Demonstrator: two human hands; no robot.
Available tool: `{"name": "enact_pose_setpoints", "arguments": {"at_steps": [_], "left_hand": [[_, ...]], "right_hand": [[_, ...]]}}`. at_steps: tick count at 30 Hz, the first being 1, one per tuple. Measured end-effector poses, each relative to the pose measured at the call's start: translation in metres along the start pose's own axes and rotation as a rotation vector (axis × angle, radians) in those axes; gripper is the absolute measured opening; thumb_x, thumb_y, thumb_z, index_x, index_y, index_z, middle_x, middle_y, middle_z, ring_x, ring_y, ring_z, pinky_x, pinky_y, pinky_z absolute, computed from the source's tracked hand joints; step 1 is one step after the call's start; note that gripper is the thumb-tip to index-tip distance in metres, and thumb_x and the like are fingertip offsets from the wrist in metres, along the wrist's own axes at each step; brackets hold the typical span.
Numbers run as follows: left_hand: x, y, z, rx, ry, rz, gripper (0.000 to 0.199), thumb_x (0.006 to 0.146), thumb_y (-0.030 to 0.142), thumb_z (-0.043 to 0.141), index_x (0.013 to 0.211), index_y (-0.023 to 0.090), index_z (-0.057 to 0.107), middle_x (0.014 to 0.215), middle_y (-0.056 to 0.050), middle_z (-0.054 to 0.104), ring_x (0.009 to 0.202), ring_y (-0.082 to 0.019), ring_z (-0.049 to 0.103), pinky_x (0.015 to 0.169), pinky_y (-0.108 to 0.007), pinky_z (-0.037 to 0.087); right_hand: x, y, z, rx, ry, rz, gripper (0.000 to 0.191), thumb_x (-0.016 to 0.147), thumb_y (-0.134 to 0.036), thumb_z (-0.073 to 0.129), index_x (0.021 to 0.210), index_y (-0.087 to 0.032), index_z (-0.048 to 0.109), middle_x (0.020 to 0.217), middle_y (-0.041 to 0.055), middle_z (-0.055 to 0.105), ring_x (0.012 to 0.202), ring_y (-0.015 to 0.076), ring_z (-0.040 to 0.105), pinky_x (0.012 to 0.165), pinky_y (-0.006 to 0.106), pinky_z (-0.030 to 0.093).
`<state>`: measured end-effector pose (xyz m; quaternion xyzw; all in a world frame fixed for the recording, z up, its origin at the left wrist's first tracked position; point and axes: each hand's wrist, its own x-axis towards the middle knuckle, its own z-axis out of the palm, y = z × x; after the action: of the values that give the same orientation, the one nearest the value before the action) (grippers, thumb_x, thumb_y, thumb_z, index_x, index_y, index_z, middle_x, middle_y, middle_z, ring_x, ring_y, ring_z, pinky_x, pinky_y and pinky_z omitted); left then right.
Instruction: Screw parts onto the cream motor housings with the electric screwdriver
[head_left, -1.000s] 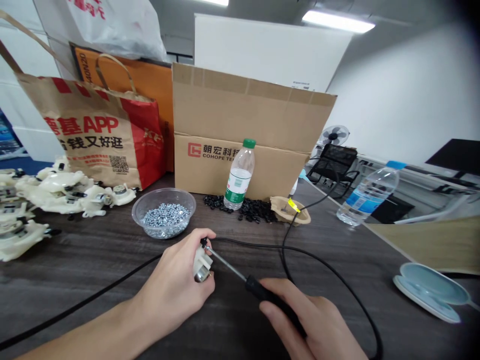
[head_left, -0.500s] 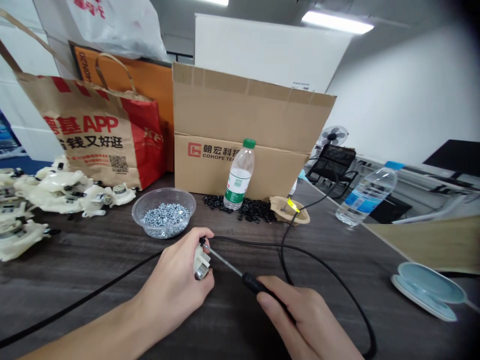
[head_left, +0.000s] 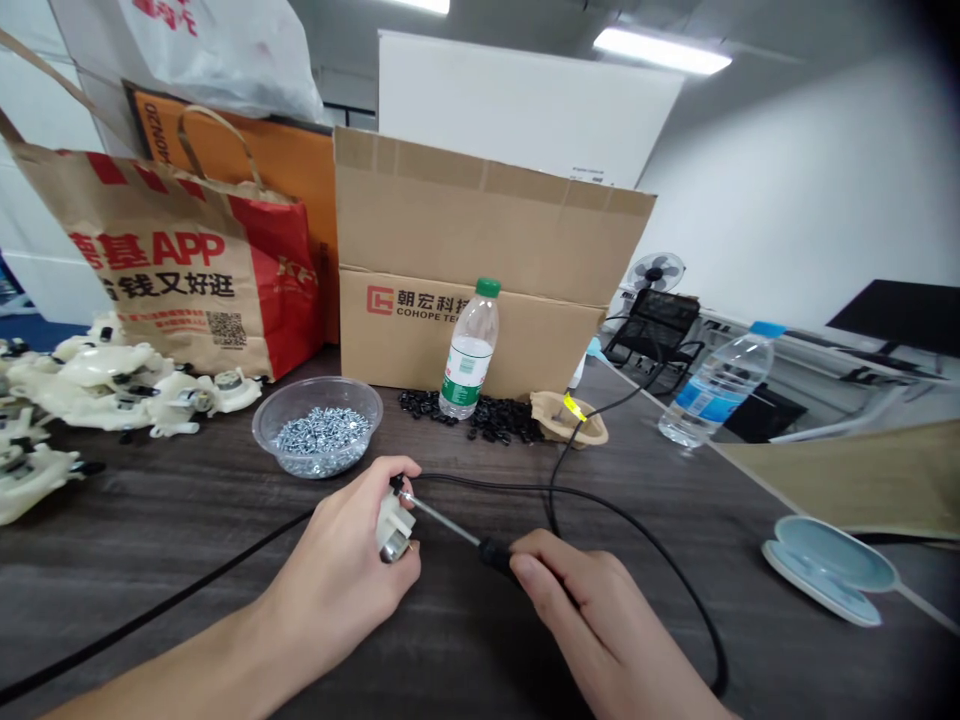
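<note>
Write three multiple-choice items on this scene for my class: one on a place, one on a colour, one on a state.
1. Where does the green-capped water bottle stand?
A) In the paper bag
B) Before the cardboard box
C) On the chair

2. What colour is the screwdriver handle?
A) Red
B) Yellow
C) Black

3. What is the left hand doing?
A) Gripping a white plastic part
B) Lying open
C) Holding the bottle

1 B: it stands at the box front.
2 C: black shows beside the right hand.
3 A: the hand wraps round it.
</note>
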<state>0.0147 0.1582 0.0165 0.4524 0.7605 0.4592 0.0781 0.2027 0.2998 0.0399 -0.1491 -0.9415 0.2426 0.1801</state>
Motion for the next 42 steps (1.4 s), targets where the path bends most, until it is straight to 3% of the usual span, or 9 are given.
{"name": "enact_pose_setpoints", "arguments": {"at_steps": [3,11,15,20,24,31,34,38,42], "left_hand": [[-0.0003,-0.0006,0.0007,-0.016,0.007,-0.011,0.051,0.075,0.004,0.060,0.119,0.028,0.049,0.093,0.004,0.066,0.076,-0.017,0.064,0.074,-0.032,0.050],[-0.0024,-0.0026,0.0007,0.000,-0.002,0.011,0.051,0.076,0.006,0.060,0.121,0.029,0.051,0.093,0.005,0.067,0.077,-0.016,0.065,0.074,-0.031,0.050],[-0.0009,-0.0021,0.0018,-0.001,0.014,-0.004,0.052,0.074,0.007,0.061,0.120,0.030,0.051,0.093,0.006,0.066,0.076,-0.016,0.065,0.073,-0.030,0.050],[-0.0027,-0.0025,0.0012,0.013,0.023,-0.014,0.050,0.074,0.009,0.061,0.119,0.031,0.051,0.091,0.007,0.066,0.073,-0.015,0.065,0.072,-0.030,0.050],[-0.0040,-0.0017,0.0019,0.035,0.014,-0.001,0.049,0.075,0.009,0.060,0.117,0.031,0.051,0.093,0.007,0.066,0.073,-0.015,0.065,0.072,-0.030,0.050],[-0.0028,-0.0020,0.0023,-0.004,0.019,-0.018,0.047,0.075,0.011,0.062,0.117,0.031,0.051,0.093,0.007,0.065,0.072,-0.014,0.066,0.070,-0.030,0.051],[-0.0036,-0.0024,0.0007,0.016,0.011,-0.012,0.048,0.076,0.012,0.062,0.119,0.031,0.051,0.095,0.006,0.065,0.074,-0.015,0.067,0.072,-0.031,0.051],[-0.0044,-0.0011,0.0009,0.041,-0.015,0.001,0.048,0.076,0.013,0.061,0.120,0.031,0.051,0.096,0.005,0.066,0.076,-0.016,0.067,0.074,-0.032,0.051],[-0.0045,-0.0006,0.0018,0.014,0.000,-0.032,0.048,0.076,0.013,0.062,0.119,0.031,0.051,0.096,0.006,0.066,0.074,-0.015,0.067,0.073,-0.031,0.051]], "right_hand": [[-0.0038,0.0027,0.0024,-0.011,0.050,0.028,0.008,0.098,-0.027,0.056,0.104,-0.022,0.059,0.085,-0.0006,0.067,0.075,0.0160,0.066,0.067,0.025,0.050],[-0.0035,0.0015,0.0005,0.021,0.008,-0.015,0.034,0.108,-0.031,0.036,0.091,-0.023,0.064,0.075,-0.0004,0.069,0.066,0.0164,0.068,0.060,0.026,0.047],[-0.0056,0.0038,0.0031,0.013,-0.041,0.130,0.014,0.100,-0.032,0.054,0.109,-0.025,0.061,0.092,0.0006,0.070,0.081,0.0185,0.070,0.068,0.027,0.052],[-0.0075,0.0016,-0.0013,0.048,0.058,0.056,0.019,0.102,-0.035,0.050,0.111,-0.026,0.065,0.099,0.0024,0.073,0.087,0.0199,0.071,0.064,0.026,0.051],[-0.0045,-0.0039,-0.0027,0.070,0.005,0.005,0.037,0.108,-0.036,0.036,0.091,-0.025,0.067,0.087,0.0016,0.073,0.076,0.0191,0.070,0.068,0.029,0.050],[-0.0060,0.0001,0.0035,0.104,-0.043,0.150,0.010,0.095,-0.026,0.055,0.104,-0.025,0.059,0.095,0.0003,0.068,0.085,0.0178,0.067,0.068,0.026,0.050],[-0.0061,-0.0011,-0.0005,0.118,0.005,0.106,0.017,0.100,-0.033,0.049,0.109,-0.026,0.062,0.102,0.0022,0.070,0.092,0.0195,0.068,0.069,0.026,0.050],[-0.0040,-0.0030,-0.0041,0.100,-0.123,0.125,0.041,0.110,-0.040,0.031,0.085,-0.023,0.059,0.078,0.0001,0.065,0.076,0.0184,0.064,0.069,0.030,0.046],[-0.0065,0.0016,0.0009,0.086,-0.090,0.179,0.008,0.100,-0.032,0.054,0.103,-0.025,0.057,0.095,-0.0001,0.066,0.088,0.0188,0.065,0.076,0.030,0.048]]}}
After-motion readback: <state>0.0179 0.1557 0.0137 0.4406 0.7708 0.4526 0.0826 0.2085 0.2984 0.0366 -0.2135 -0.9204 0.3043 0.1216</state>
